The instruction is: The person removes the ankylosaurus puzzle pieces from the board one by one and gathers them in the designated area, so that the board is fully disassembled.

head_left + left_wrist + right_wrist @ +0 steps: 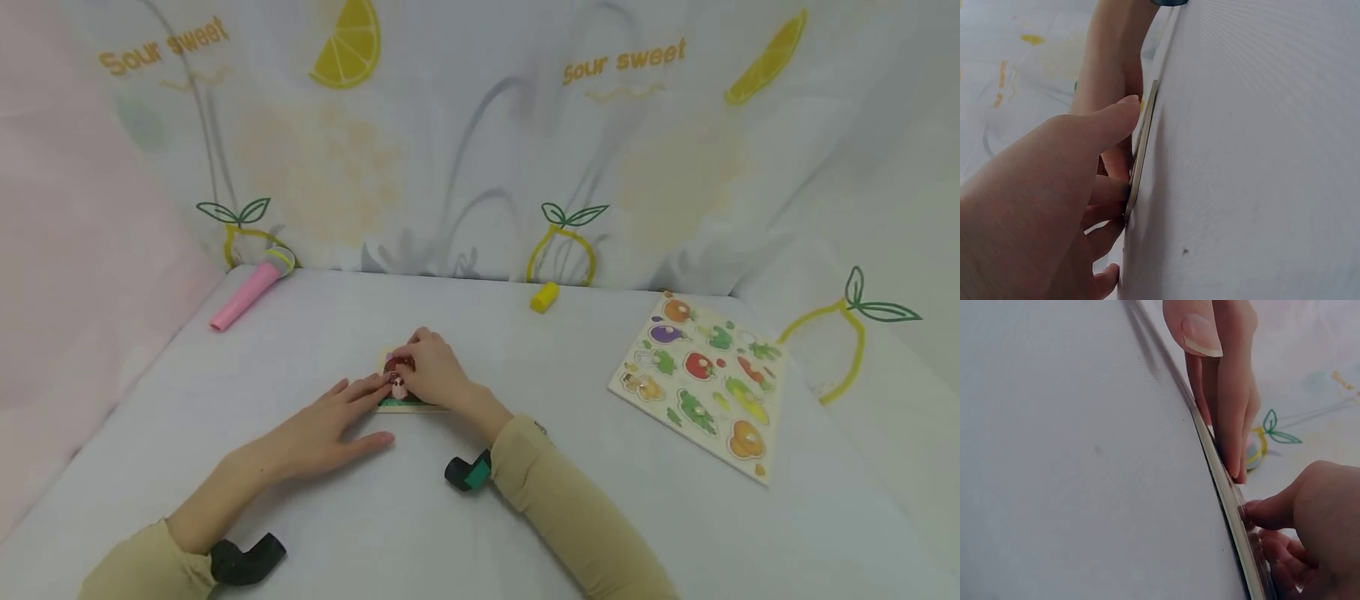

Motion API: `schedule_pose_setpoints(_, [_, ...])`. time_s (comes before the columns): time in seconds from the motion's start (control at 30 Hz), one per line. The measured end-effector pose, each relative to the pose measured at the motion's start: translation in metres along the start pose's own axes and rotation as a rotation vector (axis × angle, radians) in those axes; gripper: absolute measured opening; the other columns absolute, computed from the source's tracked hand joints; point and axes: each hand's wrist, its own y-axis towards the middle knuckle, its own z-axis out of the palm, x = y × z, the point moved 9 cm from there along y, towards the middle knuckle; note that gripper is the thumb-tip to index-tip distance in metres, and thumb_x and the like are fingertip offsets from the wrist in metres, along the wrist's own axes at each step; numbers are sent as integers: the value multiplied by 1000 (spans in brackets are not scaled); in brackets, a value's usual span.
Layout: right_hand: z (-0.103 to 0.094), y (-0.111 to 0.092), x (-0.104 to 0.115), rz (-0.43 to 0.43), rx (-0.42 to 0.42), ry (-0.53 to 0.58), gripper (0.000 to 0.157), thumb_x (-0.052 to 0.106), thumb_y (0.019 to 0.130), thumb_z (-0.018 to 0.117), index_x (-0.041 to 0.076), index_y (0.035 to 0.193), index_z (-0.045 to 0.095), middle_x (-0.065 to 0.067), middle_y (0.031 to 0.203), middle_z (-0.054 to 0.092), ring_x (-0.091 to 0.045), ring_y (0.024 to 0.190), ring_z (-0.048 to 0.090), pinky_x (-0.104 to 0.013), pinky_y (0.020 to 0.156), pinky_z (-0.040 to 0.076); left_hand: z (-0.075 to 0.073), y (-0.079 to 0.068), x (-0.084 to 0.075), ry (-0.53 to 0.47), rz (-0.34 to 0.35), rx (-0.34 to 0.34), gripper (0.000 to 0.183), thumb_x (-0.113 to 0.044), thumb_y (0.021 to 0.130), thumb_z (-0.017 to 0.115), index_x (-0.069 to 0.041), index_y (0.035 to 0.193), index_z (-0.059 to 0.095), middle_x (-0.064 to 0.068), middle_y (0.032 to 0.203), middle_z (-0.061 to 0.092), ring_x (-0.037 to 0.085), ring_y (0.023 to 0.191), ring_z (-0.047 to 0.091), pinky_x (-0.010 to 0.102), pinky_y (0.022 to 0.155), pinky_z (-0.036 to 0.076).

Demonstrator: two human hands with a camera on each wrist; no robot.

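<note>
A small, thin picture board (408,408) lies on the white table, showing a dark-red-haired figure and a green strip. My left hand (322,429) stretches straight fingers onto its left side, thumb held apart on the near side. My right hand (431,371) bends over the board from the right; its thumb and fingers pinch a small dark puzzle piece (1242,515) at the surface, mostly hidden by the fingers. In the left wrist view the board's edge (1142,150) appears side-on, with my left fingers against it. The right hand covers much of the picture.
A vegetable peg puzzle board (697,387) lies at the right. A pink toy microphone (251,292) is at the back left, and a yellow block (544,297) near the back edge. Black wrist mounts (247,560) stick out from both sleeves. Printed curtains hang behind.
</note>
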Motion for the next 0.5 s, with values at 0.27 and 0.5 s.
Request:
schedule_pose_setpoints(0.27, [-5,4,-1,-26,-3,-37,22,17,100,61,9,119,70,-8,108,58,-20,97,57,-29,85,49,-2,4,0,13,3,-12,79,-59,95,58,-4,150,43,12,160,35,35,147,33,59,120,17])
schedule_pose_setpoints(0.5, [2,4,-4,9,13,-41,21,19,101,59,11,119,67,-7,116,54,-20,106,54,-34,88,45,0,3,-1,21,3,-2,79,-58,95,58,-2,150,43,12,161,34,36,147,33,60,119,21])
